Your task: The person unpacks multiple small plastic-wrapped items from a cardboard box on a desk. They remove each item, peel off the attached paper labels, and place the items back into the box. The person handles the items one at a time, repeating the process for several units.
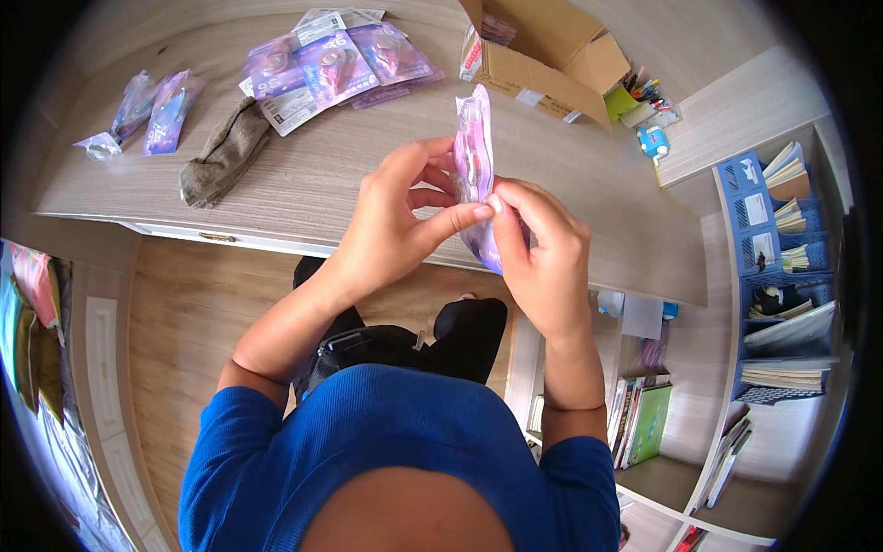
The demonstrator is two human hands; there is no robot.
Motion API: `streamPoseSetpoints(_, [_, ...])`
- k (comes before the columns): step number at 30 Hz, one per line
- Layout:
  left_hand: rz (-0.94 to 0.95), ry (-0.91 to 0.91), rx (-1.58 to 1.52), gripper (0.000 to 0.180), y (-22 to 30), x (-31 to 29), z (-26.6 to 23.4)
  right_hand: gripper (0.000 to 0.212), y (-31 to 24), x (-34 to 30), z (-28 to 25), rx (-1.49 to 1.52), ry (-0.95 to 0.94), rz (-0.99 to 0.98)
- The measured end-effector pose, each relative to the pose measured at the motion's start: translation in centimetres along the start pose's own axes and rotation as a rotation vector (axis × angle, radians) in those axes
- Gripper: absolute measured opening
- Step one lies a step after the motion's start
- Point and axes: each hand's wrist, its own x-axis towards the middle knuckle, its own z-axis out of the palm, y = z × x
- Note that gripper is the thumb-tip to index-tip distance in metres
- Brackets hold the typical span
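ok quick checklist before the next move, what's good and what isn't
1. Left hand on the purple package: ok, fingers and thumb touch it.
2. Right hand on the same package: ok, gripping its right edge.
3. Package seal intact: cannot tell, the hands cover part of it.
4. Grey-brown pouch away from both hands: ok, on the desk to their left.
5. Cardboard box closed: not ok, its top is open.

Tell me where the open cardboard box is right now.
In the head view, the cardboard box sits on the desk at top, right of centre, between the purple packages and the pens.
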Motion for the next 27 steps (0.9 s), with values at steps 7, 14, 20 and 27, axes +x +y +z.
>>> streamPoseSetpoints(7, [0.092, 0.018, 0.125, 0.052, 0.4, 0.1, 0.2, 0.015, 0.8, -0.1, 0.1, 0.097, 0.036, 0.034])
streamPoseSetpoints(14, [0.050, -0.005, 0.142, 0.047, 1.2, 0.1, 0.4, 0.020, 1.0, -0.5, 0.9, 0.046, 0.151, 0.059])
streamPoseSetpoints(20, [-0.040, -0.079, -0.096, 0.051, 1.3, 0.1, 0.3, 0.022, 1.2, 0.1, 0.2, 0.085, 0.096, 0.022])
streamPoseSetpoints(27, [-0.068, -0.204, -0.133, 0.062, 0.1, 0.6, -0.2, 0.018, 1.1, 0.6, 0.4, -0.090, 0.041, -0.047])
